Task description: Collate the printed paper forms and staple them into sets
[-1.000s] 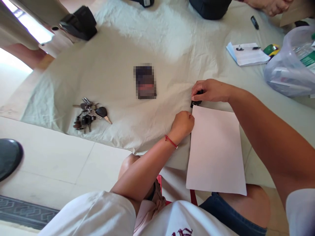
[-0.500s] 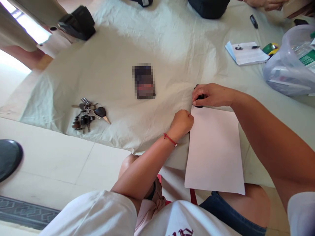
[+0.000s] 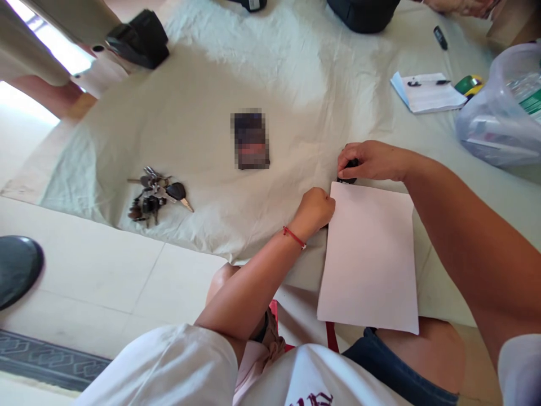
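Note:
A white sheet of paper point(image 3: 372, 259) lies over the near edge of the cloth-covered table, its lower end above my lap. My left hand point(image 3: 316, 208), with a red string bracelet at the wrist, is closed at the paper's upper left edge and grips it there; the fingertips are hidden. A bit of something dark shows under that hand. At the top left corner of the sheet, my right hand point(image 3: 367, 159) is closed on a small black stapler point(image 3: 350, 170), mostly covered by the fingers.
A bunch of keys point(image 3: 154, 194) and a blurred-out dark rectangular item point(image 3: 251, 140) lie to the left. Toward the right are a notepad point(image 3: 435, 96), a tape measure point(image 3: 469, 84), a marker point(image 3: 440, 38) and a clear plastic bin point(image 3: 482, 135). Another person's hand point(image 3: 462, 7) shows at the top right.
My right hand and the black stapler have turned slightly at the sheet's corner, and less of the stapler shows. The whole view has shifted a little; the left hand keeps its place.

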Available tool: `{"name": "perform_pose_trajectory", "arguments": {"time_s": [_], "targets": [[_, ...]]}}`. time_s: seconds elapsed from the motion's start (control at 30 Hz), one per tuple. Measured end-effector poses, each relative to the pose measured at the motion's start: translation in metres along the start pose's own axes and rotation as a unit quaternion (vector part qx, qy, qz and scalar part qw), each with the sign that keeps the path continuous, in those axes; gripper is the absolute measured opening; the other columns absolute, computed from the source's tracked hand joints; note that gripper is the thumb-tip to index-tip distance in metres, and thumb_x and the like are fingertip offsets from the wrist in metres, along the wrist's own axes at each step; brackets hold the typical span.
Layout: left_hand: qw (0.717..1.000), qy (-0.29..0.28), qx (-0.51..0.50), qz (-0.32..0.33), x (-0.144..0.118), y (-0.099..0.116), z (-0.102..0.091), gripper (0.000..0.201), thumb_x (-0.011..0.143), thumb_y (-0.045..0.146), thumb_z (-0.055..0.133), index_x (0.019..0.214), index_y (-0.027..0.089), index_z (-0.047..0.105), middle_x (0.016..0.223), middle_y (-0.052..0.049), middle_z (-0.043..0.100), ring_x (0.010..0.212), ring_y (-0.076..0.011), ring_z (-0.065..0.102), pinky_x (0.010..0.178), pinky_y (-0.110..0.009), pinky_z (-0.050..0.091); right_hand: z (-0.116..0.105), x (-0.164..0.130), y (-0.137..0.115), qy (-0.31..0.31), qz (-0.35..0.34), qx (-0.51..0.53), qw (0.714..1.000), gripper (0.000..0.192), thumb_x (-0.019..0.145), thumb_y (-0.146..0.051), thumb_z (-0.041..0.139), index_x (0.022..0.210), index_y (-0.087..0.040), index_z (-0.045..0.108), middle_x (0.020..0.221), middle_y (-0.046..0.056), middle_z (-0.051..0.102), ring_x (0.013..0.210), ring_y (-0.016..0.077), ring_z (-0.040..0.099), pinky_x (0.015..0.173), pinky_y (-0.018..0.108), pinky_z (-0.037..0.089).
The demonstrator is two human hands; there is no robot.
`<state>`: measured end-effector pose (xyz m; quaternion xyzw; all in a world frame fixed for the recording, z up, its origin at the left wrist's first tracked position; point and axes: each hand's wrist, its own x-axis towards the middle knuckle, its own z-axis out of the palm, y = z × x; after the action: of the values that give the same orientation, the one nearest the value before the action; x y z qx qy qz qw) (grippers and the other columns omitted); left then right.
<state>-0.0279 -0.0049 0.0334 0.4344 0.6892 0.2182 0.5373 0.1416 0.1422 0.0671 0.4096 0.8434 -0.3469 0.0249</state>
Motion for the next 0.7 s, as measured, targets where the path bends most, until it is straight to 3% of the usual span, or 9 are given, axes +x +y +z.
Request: {"name": "perform_pose_trajectory", "arguments": {"time_s": [0.27, 0.37, 0.43, 0.53, 0.6, 0.7], "targets": [[1.0, 0.006, 0.001, 0.008, -0.001, -0.001, 0.0, 0.041, 0.092, 0.009, 0.058, 0.061, 0.027, 0.037, 0.062, 0.0, 0.042, 0.065, -0.0177, 0.045, 0.065, -0.033, 0.038, 0.006, -0.004, -0.01, -0.013, -0.009, -0.018, 1.0, 0.045, 0.086, -0.078, 0.079, 0.087, -0.033, 0.084, 0.116, 0.006, 0.081, 0.095, 0.029, 0.074, 0.085, 0.049, 0.065], [1.0, 0.0, 0.002, 0.011, -0.001, -0.001, 0.0, 0.039, 0.092, 0.01, 0.058, 0.061, 0.026, 0.039, 0.063, 0.0, 0.045, 0.066, -0.0182, 0.049, 0.066, -0.033, 0.041, 0.006, -0.006, -0.008, -0.008, -0.012, -0.024, 1.0, 0.042, 0.087, -0.076, 0.08, 0.1, -0.036, 0.087, 0.117, 0.004, 0.082, 0.097, 0.0299, 0.075, 0.085, 0.049, 0.065], [1.0, 0.0, 0.008, 0.015, -0.001, -0.002, 0.0, 0.039, 0.092, 0.011, 0.058, 0.062, 0.026, 0.038, 0.062, 0.0, 0.042, 0.065, -0.0177, 0.047, 0.064, -0.032, 0.039, 0.003, -0.006, -0.007, 0.022, 0.001, -0.023, 0.999, 0.045, 0.089, -0.073, 0.079, 0.115, -0.038, 0.087, 0.12, 0.004, 0.082, 0.1, 0.0313, 0.076, 0.088, 0.051, 0.065], [1.0, 0.0, 0.017, 0.021, -0.002, -0.003, 0.001, 0.038, 0.092, 0.012, 0.057, 0.062, 0.027, 0.038, 0.06, 0.001, 0.037, 0.064, -0.0179, 0.046, 0.062, -0.031, 0.038, 0.003, 0.001, -0.01, 0.126, 0.018, -0.028, 0.991, 0.05, 0.098, -0.073, 0.068, 0.127, -0.035, 0.085, 0.124, 0.007, 0.082, 0.109, 0.0347, 0.075, 0.098, 0.055, 0.064], [0.999, 0.002, 0.023, 0.026, -0.002, -0.004, 0.001, 0.037, 0.092, 0.014, 0.058, 0.062, 0.027, 0.04, 0.061, 0.0, 0.041, 0.068, -0.0195, 0.052, 0.064, -0.031, 0.041, 0.007, 0.011, -0.013, 0.188, 0.009, -0.043, 0.981, 0.057, 0.104, -0.073, 0.059, 0.13, -0.03, 0.083, 0.129, 0.011, 0.08, 0.118, 0.0376, 0.073, 0.107, 0.06, 0.061], [0.999, 0.012, 0.03, 0.034, -0.001, -0.007, 0.001, 0.032, 0.091, 0.016, 0.06, 0.064, 0.026, 0.045, 0.066, -0.004, 0.053, 0.076, -0.022, 0.061, 0.068, -0.032, 0.047, 0.023, 0.032, -0.015, 0.208, -0.019, -0.076, 0.975, 0.067, 0.109, -0.074, 0.047, 0.142, -0.024, 0.078, 0.145, 0.013, 0.074, 0.141, 0.0434, 0.063, 0.123, 0.067, 0.05]]}}
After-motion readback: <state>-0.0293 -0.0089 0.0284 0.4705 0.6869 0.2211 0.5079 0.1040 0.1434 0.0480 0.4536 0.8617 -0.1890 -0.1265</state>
